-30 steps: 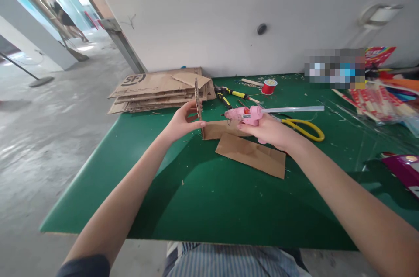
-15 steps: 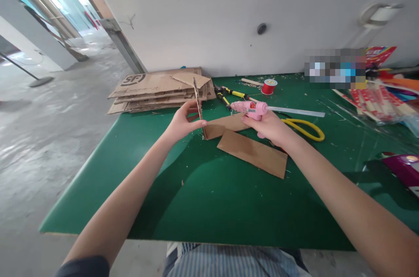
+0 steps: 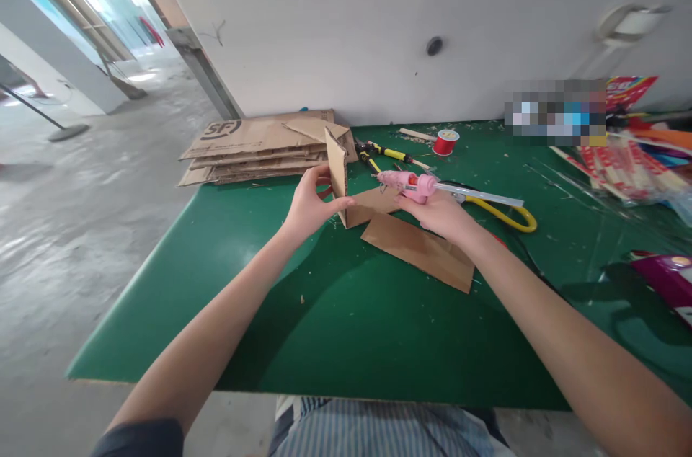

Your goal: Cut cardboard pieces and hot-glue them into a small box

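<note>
My left hand (image 3: 313,201) grips an upright piece of cardboard (image 3: 337,167), thumb on the near side and fingers behind it. A flat cardboard strip (image 3: 373,203) lies against the foot of that upright piece. In my right hand (image 3: 437,212) is a pink hot glue gun (image 3: 408,184), its nozzle pointing left toward the upright cardboard, apart from it. A clear glue stick (image 3: 481,193) juts out of the gun's back. Below the gun, a second cardboard strip (image 3: 419,248) lies flat, partly covered by my right hand.
Stacked cardboard (image 3: 259,143) lies at the back left against the wall. Yellow-and-black pliers (image 3: 388,153), a red spool (image 3: 445,143) and yellow-handled scissors (image 3: 508,215) lie behind and right. Packaged sticks (image 3: 621,165) and a purple object (image 3: 664,280) sit at the right of the green table (image 3: 346,342).
The upright cardboard has turned so more of its face shows, and my left hand has shifted slightly right with it. The glue gun has moved a little left and down, its back end tilting lower.
</note>
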